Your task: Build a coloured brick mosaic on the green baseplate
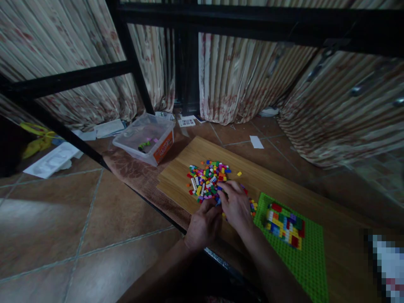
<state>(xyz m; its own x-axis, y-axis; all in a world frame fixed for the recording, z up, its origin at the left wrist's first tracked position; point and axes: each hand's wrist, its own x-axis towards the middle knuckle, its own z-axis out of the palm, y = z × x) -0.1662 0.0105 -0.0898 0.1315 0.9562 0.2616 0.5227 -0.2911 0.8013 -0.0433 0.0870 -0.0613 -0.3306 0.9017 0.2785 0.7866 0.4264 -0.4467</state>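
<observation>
A heap of small toy building bricks (206, 179) in many colours lies on a wooden board. My left hand (205, 223) is at the near edge of the heap, its fingers curled together; what they pinch is too small to make out, with a bit of blue near the tips. Just to its right, my right hand (235, 204) reaches over the heap, thumb and forefinger apart and close to the bricks. Right of that hand lies a green baseplate (307, 263) bearing a built patch of mixed-colour bricks (285, 225). Some loose bricks are partly hidden behind my right hand.
The wooden board (195, 151) rests on a brown cloth (139, 179). A clear plastic tub (142, 136) with an orange label and a few pieces inside stands at the board's far left. Black metal bars (78, 73) and patterned curtains (227, 80) lie beyond, with papers on the tiled floor.
</observation>
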